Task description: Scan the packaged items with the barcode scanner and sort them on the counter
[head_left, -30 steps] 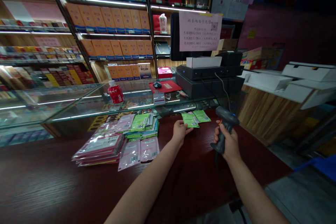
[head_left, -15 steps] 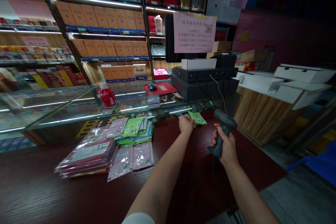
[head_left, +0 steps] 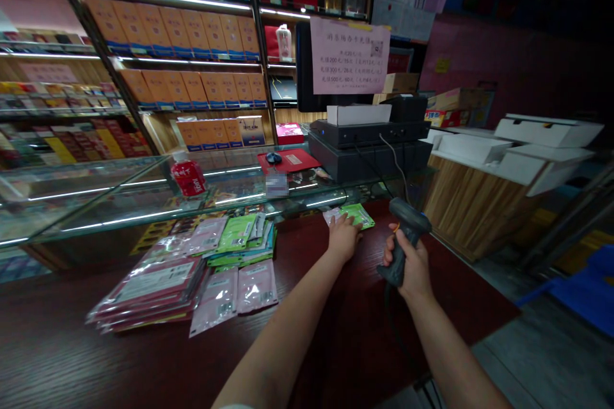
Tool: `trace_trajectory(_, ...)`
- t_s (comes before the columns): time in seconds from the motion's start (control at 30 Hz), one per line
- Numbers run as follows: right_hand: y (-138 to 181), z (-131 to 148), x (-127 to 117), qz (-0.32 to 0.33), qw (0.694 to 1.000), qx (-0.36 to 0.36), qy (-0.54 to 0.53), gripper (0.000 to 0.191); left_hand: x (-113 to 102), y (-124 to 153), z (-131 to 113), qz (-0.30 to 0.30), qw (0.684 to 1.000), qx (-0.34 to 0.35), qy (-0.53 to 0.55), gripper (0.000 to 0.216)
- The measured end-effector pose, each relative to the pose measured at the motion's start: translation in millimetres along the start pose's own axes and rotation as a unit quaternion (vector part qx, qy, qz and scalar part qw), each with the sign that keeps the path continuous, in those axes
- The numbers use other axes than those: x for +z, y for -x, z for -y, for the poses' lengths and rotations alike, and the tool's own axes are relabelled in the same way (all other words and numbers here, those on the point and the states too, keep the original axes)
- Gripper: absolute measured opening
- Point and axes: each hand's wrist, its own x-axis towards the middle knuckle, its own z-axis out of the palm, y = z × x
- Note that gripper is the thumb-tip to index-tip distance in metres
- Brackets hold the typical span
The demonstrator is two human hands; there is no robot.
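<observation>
My right hand [head_left: 413,268] is wrapped round the handle of a dark barcode scanner [head_left: 409,217], held above the dark red counter with its cord hanging down. Farther in, my left hand [head_left: 344,238] has its fingers spread at a green packet [head_left: 361,215] and a pale pink packet [head_left: 330,215], touching their near edges. Left of my arm, two pink packets [head_left: 258,285] lie flat. Behind them is a pile of green and pink packets [head_left: 235,233], beside a stack of larger clear-wrapped packages [head_left: 148,287].
A glass display case [head_left: 119,208] borders the counter [head_left: 297,345], with a red-labelled bottle [head_left: 188,176] and a computer mouse [head_left: 273,158] on top. A black cash drawer [head_left: 364,163] stands behind my hands. White boxes [head_left: 547,131] sit at the right.
My left hand has uncurled and spread its fingers, showing more of the pale pink packet beside the green one. My right hand still holds the scanner; the view has shifted slightly.
</observation>
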Motion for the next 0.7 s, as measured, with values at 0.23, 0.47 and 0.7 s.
trace_trajectory(0.23, 0, 2, 4, -0.017, 1.0, 0.007, -0.005, 0.034, 7, -24, 4, 0.111, 0.982, -0.011, -0.153, 0.034)
trace_trajectory(0.47, 0, 1, 3, -0.01, 1.0, 0.001, 0.006, 0.033, 3, -22, 1, 0.154, 0.967, -0.014, -0.205, 0.048)
trace_trajectory(0.7, 1, -2, 0, 0.024, 0.999, 0.023, 0.03, 0.034, -27, 3, -8, 0.112, 0.976, 0.019, -0.186, 0.046)
